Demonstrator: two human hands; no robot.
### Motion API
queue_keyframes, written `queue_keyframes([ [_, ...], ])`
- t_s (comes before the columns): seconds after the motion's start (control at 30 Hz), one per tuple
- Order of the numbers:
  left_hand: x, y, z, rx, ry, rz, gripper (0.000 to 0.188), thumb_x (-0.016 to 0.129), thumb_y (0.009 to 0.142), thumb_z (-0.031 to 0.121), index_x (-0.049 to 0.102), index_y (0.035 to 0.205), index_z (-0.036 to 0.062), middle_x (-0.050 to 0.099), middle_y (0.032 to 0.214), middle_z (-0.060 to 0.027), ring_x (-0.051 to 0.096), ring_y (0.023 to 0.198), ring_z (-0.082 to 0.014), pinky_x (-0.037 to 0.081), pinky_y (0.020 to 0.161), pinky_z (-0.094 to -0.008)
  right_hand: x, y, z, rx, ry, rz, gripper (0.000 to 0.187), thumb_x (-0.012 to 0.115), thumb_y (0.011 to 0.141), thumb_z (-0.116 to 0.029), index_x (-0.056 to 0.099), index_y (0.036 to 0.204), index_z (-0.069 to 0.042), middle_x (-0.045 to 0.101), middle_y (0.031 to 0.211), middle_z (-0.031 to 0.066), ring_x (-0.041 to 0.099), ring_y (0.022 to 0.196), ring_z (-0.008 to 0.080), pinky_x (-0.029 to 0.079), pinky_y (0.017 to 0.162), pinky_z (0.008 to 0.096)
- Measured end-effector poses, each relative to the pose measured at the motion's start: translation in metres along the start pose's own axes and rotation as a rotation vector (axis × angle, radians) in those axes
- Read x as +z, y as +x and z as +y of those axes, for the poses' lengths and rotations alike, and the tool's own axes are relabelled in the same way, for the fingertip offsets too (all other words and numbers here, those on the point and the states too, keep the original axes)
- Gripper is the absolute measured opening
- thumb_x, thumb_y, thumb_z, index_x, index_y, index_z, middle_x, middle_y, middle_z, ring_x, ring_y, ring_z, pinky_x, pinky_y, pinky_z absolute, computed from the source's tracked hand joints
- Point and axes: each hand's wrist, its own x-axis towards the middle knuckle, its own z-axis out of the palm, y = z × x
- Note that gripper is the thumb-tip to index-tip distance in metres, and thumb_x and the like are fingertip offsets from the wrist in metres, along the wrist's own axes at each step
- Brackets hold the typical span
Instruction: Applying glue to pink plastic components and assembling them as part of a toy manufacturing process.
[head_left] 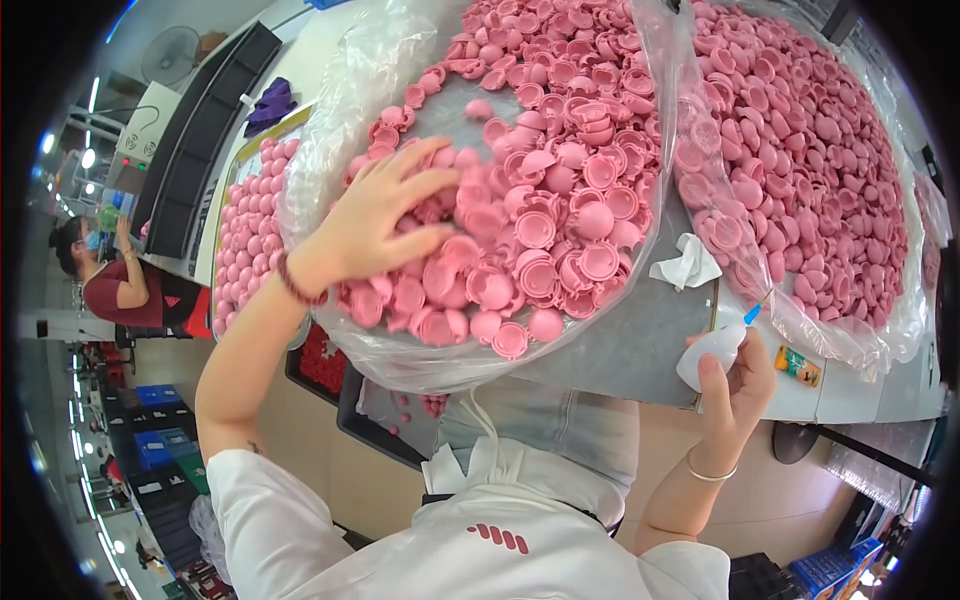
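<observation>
With fingers spread, my left hand reaches over a heap of pink plastic half-shells on a clear plastic sheet. Its fingertips are over the shells nearest the hand, some of which look smeared by motion. I cannot see any piece gripped in it. On the right, my right hand is closed around a small white squeeze bottle with a blue needle tip that points up and away. A second, larger heap of pink shells lies in clear plastic just beyond the bottle.
A crumpled white tissue lies between the heaps. A small orange and green item sits beside my right hand. Left of the heap stands a tray of pink balls near a purple cloth. A person in dark red is at the far left.
</observation>
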Motion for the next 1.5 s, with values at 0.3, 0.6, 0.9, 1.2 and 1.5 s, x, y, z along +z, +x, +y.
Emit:
queue_keyframes([
  [0.3, -0.021, 0.041, 0.037, 0.119, -0.105, 0.127, 0.055, 0.056, 0.073, 0.039, 0.045, 0.121, 0.0154, 0.033, 0.131, -0.0170, 0.032, 0.119, -0.0351, 0.024, 0.097, -0.0477, -0.010, -0.005, 0.008, 0.023, 0.088, 0.014, 0.032, 0.057, 0.077, -0.018, 0.047, 0.097, 0.005, 0.056, 0.079, 0.0105, 0.055, 0.071, 0.0132, 0.042, 0.062, 0.0235],
  [0.6, 0.028, 0.127, 0.043, 0.395, 0.044, 0.089, 0.055, 0.063, 0.062, 0.050, 0.053, 0.106, 0.0181, 0.042, 0.121, -0.0111, 0.031, 0.119, -0.0306, 0.030, 0.090, -0.0539, -0.004, -0.003, 0.008, -0.010, 0.090, 0.137, 0.018, 0.060, 0.071, -0.008, 0.049, 0.081, 0.003, 0.052, 0.068, 0.0029, 0.045, 0.061, 0.0071, 0.035, 0.058, 0.0185],
  [0.9, 0.018, 0.104, -0.001, 0.226, 0.062, 0.082, 0.046, 0.062, 0.062, 0.043, 0.056, 0.095, 0.0117, 0.048, 0.101, -0.0084, 0.043, 0.100, -0.0284, 0.035, 0.086, -0.0401, -0.010, -0.002, 0.007, -0.021, 0.017, 0.008, 0.026, 0.056, 0.074, -0.008, 0.047, 0.093, 0.006, 0.052, 0.078, 0.0059, 0.050, 0.070, 0.0096, 0.040, 0.064, 0.0207],
  [1.2, -0.008, 0.123, 0.015, 0.254, -0.317, 0.229, 0.037, 0.054, 0.078, 0.032, 0.055, 0.108, 0.0097, 0.050, 0.113, -0.0154, 0.046, 0.107, -0.0310, 0.036, 0.090, -0.0374, -0.010, -0.006, 0.001, -0.007, 0.036, 0.074, 0.021, 0.057, 0.074, -0.009, 0.047, 0.087, 0.004, 0.048, 0.074, 0.0027, 0.043, 0.066, 0.0076, 0.035, 0.061, 0.0191],
  [1.5, 0.050, 0.198, -0.122, -0.211, -0.059, 0.345, 0.041, 0.047, 0.084, 0.032, 0.047, 0.117, 0.0095, 0.048, 0.112, -0.0126, 0.046, 0.105, -0.0243, 0.036, 0.090, -0.0306, -0.005, -0.001, -0.001, -0.073, 0.035, 0.165, 0.017, 0.061, 0.069, -0.007, 0.050, 0.076, 0.003, 0.052, 0.064, 0.0039, 0.046, 0.058, 0.0082, 0.037, 0.055, 0.0194],
])
